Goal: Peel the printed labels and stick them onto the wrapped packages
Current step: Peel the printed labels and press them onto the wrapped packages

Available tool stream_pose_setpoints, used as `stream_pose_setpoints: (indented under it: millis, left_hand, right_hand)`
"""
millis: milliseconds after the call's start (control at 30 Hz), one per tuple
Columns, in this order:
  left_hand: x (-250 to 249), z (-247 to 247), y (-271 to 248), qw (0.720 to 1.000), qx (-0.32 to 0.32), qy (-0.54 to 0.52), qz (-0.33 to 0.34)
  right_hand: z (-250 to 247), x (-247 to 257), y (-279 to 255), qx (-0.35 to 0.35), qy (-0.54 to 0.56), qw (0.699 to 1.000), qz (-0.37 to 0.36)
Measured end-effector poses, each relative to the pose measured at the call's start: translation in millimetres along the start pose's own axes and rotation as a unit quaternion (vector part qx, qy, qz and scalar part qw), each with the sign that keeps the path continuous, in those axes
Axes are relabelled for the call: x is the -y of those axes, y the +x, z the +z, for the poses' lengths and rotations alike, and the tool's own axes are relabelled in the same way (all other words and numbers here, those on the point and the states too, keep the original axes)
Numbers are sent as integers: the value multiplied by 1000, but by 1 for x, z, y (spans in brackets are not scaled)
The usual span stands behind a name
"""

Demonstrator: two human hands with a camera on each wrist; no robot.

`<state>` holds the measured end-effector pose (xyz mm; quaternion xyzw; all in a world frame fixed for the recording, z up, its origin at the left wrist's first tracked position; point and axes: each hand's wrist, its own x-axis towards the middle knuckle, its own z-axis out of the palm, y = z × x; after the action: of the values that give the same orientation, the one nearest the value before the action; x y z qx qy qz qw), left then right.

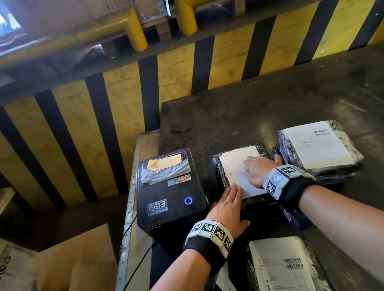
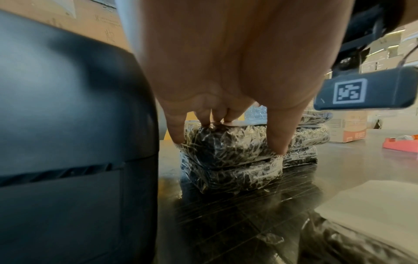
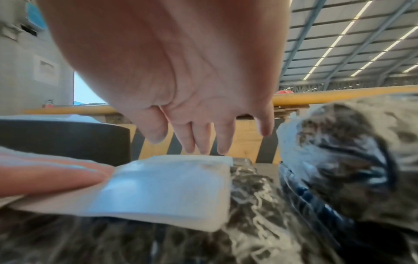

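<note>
- Nearest me lies a labelled package [image 1: 286, 278] at the near edge of the tabletop [image 1: 278, 97], its white label up.
- Beyond it my left hand [image 1: 229, 208] rests on the near left corner of the middle package [image 1: 219, 166]; the fingers lie nearly straight on top, fingertips [image 2: 217, 123] on the upper edge and the thumb [image 2: 279, 142] down the wrapped side. It grips nothing.
- My right hand [image 1: 255, 170] is spread flat on the label [image 1: 235, 161] on that same package, fingers [image 3: 203, 142] straight and pressing the sheet down. It holds nothing.
- That label lies on the package's top; its near right edge looks a little raised in the right wrist view, though the picture is blurred there.
- To the right, just beside the middle package, sits a third package [image 1: 351, 149] with its own label [image 1: 318, 146] flat on top.
- On the left, just beside the middle package, stands a black printer [image 1: 168, 191] with a blue ring light.
- Far behind runs a yellow and black striped wall [image 1: 129, 97].
- Cardboard boxes [image 1: 82, 286] lie on the floor, near left.
</note>
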<state>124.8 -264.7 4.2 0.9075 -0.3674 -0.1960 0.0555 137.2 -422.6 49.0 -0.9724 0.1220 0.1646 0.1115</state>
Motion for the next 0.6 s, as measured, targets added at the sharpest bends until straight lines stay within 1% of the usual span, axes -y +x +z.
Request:
stream_pose_setpoints:
  millis: [100, 200, 333, 467, 533, 600]
  left_hand:
    - [0, 1, 0, 1000, -2, 1, -2]
    - [1, 3, 1, 1000, 0, 2, -4]
    - [0, 2, -2, 1000, -8, 5, -6]
    - [-2, 5, -11, 999, -25, 6, -18]
    - [-2, 7, -13, 999, -30, 6, -18]
    - [-1, 8, -12, 999, -32, 5, -19]
  right_hand:
    - [10, 3, -12, 6, -4, 999, -40]
    - [31, -12, -22, 2, -15, 999, -48]
    - [33, -23, -13, -7, 16, 1000, -4]
    - [17, -11, -4, 3, 16, 999, 28]
    - [15, -3, -8, 2, 10, 1000, 5]
    - [20, 7, -18, -1, 11, 999, -42]
